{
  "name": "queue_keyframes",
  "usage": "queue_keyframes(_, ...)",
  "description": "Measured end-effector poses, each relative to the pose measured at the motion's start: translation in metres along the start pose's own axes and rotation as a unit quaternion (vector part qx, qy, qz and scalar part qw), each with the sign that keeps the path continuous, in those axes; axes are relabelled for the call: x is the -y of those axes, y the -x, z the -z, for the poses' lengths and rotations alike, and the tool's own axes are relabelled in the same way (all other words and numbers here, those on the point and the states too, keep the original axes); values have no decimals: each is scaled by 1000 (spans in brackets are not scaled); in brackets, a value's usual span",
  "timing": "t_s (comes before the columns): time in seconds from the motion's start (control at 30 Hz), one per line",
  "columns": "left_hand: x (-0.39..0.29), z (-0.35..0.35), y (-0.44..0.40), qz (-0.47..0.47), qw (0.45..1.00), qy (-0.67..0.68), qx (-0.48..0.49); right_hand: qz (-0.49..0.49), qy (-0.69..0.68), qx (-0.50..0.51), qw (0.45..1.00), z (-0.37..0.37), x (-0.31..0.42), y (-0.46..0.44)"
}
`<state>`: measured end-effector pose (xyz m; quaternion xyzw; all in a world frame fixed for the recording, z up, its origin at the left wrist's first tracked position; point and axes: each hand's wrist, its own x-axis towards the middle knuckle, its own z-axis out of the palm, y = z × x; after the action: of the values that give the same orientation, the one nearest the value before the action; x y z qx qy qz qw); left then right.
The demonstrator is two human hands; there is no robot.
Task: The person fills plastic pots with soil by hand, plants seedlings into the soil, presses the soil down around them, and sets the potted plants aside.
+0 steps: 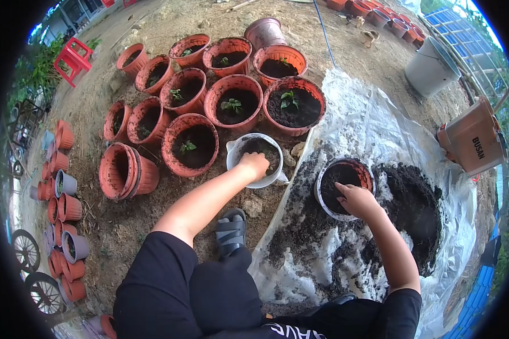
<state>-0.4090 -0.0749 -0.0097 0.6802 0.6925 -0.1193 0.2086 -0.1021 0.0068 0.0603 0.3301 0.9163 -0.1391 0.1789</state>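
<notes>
Left hand: the left hand (255,165) reaches down into the white jug with its fingers curled and pointing into it; from where I stand I cannot tell whether they pinch anything.
White jug: the white jug (232,160) sits on the bare ground at the near edge of the planted pots, just left of the plastic sheet, with dark soil inside.
Right hand: the right hand (357,200) is over the near right part of the pale-rimmed pot, fingers slightly spread, the tips at the soil.
Pale-rimmed pot: the pale-rimmed pot (368,177) stands upright on the plastic sheet (353,107), right of the jug; its inner wall shows orange above dark soil.
Soil heap: the soil heap (415,212) lies loose on the sheet, just right of that pot.
Planted pots: the orange pots (170,151) are grouped left of and beyond the jug, holding dark soil, many with a small green seedling (188,147).
Stacked pots: the stacked pots (149,176) lie tilted at the near left of the group, one inside another.
Far side: an upside-down pot (265,35) is behind the group.
Right side: a grey bucket (431,68) and a brown container (473,138) marked "BUSAN" both lean; I cannot see into either clearly.
Left side: smaller pots (70,208) run in rows, some with soil.
</notes>
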Motion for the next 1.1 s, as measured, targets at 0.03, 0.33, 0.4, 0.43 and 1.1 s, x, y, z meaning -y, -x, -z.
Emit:
queue_keyframes(0.03,0,1,1,15,1000,-24,2,-2,-2,3,1000,1,0,1)
queue_keyframes(0.33,11,22,12,9,975,154,-158,-12,-13,-7,1000,2,-9,6)
queue_keyframes(0.4,14,24,9,45,974,177,-131,-17,-12,-4,1000,1,-11,6)
queue_keyframes(0.43,17,19,4,45,975,175,-131,-20,-7,-1,1000,0,-12,6)
queue_keyframes(1.1,10,31,-18,-49,993,90,-49,-8,-7,-11,1000,-4,-14,3)
